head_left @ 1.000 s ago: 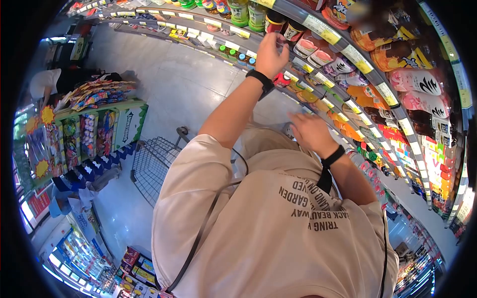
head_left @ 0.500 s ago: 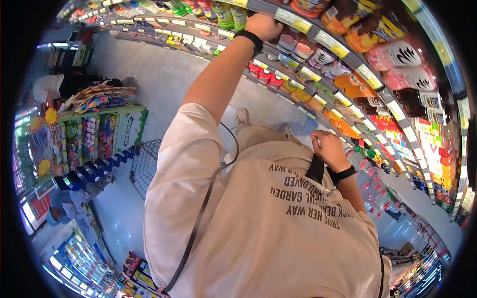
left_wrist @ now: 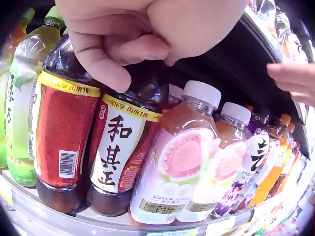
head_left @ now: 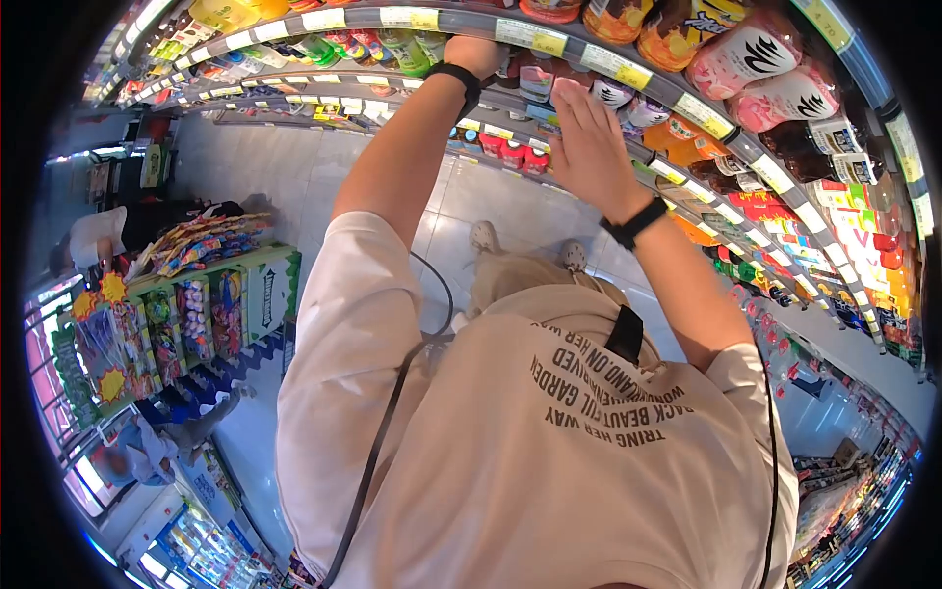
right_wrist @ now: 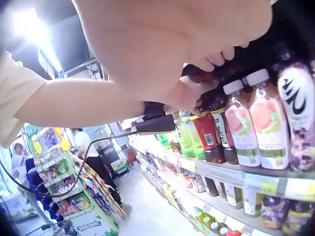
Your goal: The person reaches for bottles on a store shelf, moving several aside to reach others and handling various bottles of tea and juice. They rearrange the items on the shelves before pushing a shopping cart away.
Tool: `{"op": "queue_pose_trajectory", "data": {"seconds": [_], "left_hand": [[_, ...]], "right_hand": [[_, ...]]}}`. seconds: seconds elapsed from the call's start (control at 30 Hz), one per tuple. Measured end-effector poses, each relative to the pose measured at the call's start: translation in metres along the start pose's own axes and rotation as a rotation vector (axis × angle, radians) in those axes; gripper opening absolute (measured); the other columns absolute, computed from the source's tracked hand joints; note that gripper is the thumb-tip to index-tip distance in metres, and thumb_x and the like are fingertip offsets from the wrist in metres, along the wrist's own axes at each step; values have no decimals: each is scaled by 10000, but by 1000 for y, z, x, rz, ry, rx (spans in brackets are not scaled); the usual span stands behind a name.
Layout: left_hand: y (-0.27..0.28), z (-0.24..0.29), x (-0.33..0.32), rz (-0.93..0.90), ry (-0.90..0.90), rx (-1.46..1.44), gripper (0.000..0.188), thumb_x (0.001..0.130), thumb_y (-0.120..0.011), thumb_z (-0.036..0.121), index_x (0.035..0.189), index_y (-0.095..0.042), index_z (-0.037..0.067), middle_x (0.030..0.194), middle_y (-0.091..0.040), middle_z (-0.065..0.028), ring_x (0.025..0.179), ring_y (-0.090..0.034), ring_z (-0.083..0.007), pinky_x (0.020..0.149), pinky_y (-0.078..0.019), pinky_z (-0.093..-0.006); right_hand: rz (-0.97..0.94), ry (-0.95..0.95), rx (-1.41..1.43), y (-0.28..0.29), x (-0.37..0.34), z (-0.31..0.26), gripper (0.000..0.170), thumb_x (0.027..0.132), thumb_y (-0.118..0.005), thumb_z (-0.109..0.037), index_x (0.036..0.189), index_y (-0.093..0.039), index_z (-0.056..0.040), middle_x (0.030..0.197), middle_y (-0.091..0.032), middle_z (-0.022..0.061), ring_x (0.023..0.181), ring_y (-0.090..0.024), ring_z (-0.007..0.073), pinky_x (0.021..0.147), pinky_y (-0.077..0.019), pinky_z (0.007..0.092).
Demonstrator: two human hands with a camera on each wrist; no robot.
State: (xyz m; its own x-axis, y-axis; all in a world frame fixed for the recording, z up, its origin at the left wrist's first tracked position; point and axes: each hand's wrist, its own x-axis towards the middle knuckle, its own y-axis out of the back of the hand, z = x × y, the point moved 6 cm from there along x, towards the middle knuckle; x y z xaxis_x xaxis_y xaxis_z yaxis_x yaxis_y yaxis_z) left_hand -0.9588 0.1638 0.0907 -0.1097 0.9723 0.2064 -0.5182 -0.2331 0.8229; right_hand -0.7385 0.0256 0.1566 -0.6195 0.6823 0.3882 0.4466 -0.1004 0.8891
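My left hand (head_left: 476,56) reaches into the drinks shelf; in the left wrist view this hand (left_wrist: 147,34) has its fingers curled round the top of a dark bottle (left_wrist: 118,152) with a white-and-red label, hiding the cap. A similar bottle (left_wrist: 66,132) with a red label side stands left of it, a pink guava juice bottle (left_wrist: 179,167) right of it. In the head view my right hand (head_left: 594,152) is raised before the shelf, fingers extended, holding nothing visible. Its fingers (left_wrist: 295,81) also appear at the right of the left wrist view.
Green tea bottles (left_wrist: 27,98) stand to the left on the shelf, purple-labelled bottles (right_wrist: 298,113) to the right. Price tags line the shelf edge (right_wrist: 231,173). Across the aisle are a snack stand (head_left: 191,314) and another person (head_left: 123,231). A cable (head_left: 388,422) hangs over my shirt.
My left hand has moved up to the shelf and now grips the dark bottle's top. My right hand has risen from near my waist towards the shelf, its fingers straightened.
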Motion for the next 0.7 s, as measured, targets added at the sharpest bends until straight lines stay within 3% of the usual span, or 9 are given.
{"op": "queue_pose_trajectory", "data": {"seconds": [0.07, 0.13, 0.17, 0.27, 0.3, 0.4, 0.5, 0.6, 0.7], "left_hand": [[0, 0, 0, 76, -93, 64, 280, 918, -651, 218, 1155, -703, 78, 985, -749, -184, 865, -744, -333, 792, -594, -444], [10, 10, -5, 83, -116, 81, 284, 918, -658, 233, 1156, -703, 86, 1023, -748, -183, 878, -736, -357, 792, -599, -443], [11, 10, -5, 0, -53, 2, 291, 917, -664, 250, 1160, -699, 94, 1019, -751, -168, 826, -740, -355, 746, -615, -430], [-4, -6, 2, 29, -115, 115, 293, 918, -667, 251, 1161, -693, 89, 956, -755, -161, 742, -748, -325, 675, -624, -414], [7, 4, -5, -118, 58, -16, 267, 938, -671, 236, 1145, -691, 69, 932, -755, -155, 734, -751, -318, 663, -619, -402], [-10, -5, -8, -16, -142, 96, 337, 873, -727, 263, 1135, -680, 57, 1097, -712, -213, 1021, -681, -397, 900, -528, -497], [-17, -19, -4, 115, -216, 43, 349, 888, -692, 224, 1168, -654, 19, 1107, -689, -269, 1018, -667, -439, 877, -529, -538], [-34, -39, 5, -153, -7, 38, 362, 900, -666, 198, 1214, -621, 22, 1132, -681, -271, 1021, -663, -445, 888, -524, -536], [-3, -5, -3, 57, -225, 70, 384, 900, -651, 162, 1253, -594, 24, 1117, -684, -270, 1021, -665, -444, 882, -530, -518]], "right_hand": [[85, 20, -149, -11, 27, -3, 586, 894, -612, -163, 1450, -508, -6, 1507, -494, 165, 1400, -439, 341, 1158, -341, 465], [116, 22, -239, -19, 46, 2, 590, 863, -620, -144, 1435, -530, -29, 1452, -545, 150, 1356, -491, 319, 1139, -362, 458], [131, 25, -286, -23, 53, 5, 593, 848, -625, -134, 1427, -541, -41, 1425, -571, 143, 1334, -517, 309, 1130, -373, 455], [-43, -56, -254, -45, 66, 25, 554, 831, -624, -122, 1382, -579, -81, 1264, -672, 103, 1181, -640, 280, 1021, -472, 436], [-51, -71, -218, -45, 71, 30, 457, 849, -607, -117, 1306, -618, -94, 1092, -728, 88, 1009, -712, 293, 872, -550, 448], [-152, -105, -258, -50, 81, 42, 371, 880, -587, -121, 1245, -646, -94, 1049, -735, 135, 953, -719, 339, 801, -574, 471], [-97, -94, -193, -59, 76, 56, 300, 909, -579, -138, 1193, -668, -102, 1031, -734, 165, 950, -716, 363, 827, -573, 486], [-97, -135, -169, -64, 75, 63, 279, 922, -574, -150, 1180, -678, -123, 1042, -736, 167, 961, -717, 364, 842, -574, 482], [-115, -142, -150, -55, 81, 59, 294, 916, -590, -130, 1196, -668, -87, 1092, -713, 184, 1007, -697, 377, 857, -567, 484]]}}
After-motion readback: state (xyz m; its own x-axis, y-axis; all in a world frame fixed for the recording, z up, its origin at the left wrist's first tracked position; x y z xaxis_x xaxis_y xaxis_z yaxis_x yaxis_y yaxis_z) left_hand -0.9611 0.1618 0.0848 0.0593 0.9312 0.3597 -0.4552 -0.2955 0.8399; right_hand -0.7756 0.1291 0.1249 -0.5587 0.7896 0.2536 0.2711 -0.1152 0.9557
